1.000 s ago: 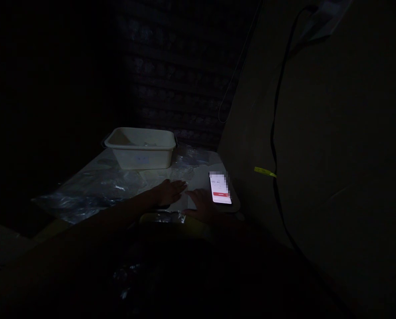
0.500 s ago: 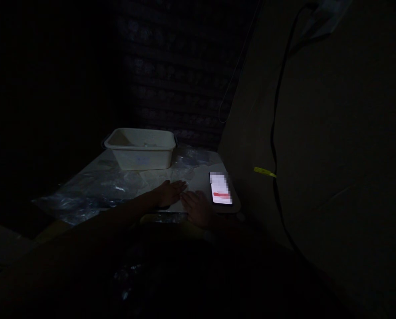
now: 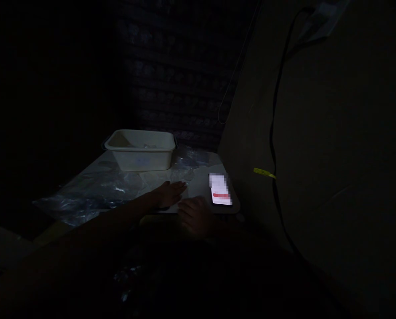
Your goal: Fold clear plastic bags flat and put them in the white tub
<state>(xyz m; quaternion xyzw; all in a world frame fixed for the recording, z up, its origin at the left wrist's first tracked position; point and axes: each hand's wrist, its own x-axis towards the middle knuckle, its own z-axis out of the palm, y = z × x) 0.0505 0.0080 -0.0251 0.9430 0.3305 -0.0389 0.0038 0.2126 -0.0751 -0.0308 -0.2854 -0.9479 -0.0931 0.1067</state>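
In very dim light, my left hand (image 3: 168, 194) lies flat on the pale table (image 3: 202, 175), fingers stretched out to the right. It rests by thin clear plastic (image 3: 123, 184) that spreads over the left part of the tabletop. My right hand (image 3: 195, 215) is at the front edge, just right of and nearer than the left one. Its fingers are bent and close together; whatever may be under them is hidden in the dark. A phone (image 3: 220, 189) with a lit screen lies to the right of both hands.
A white rectangular tub (image 3: 143, 160) with something clear inside stands at the table's back. A wall rises on the right, with a black cable (image 3: 273, 133) and a yellow tag (image 3: 264, 173) hanging along it. Dark shelving-like rows (image 3: 171, 93) fill the background.
My right hand has drawn back toward me over the table edge, its fingers more bent. The shiny plastic below the front edge no longer shows. My left hand has stayed put.
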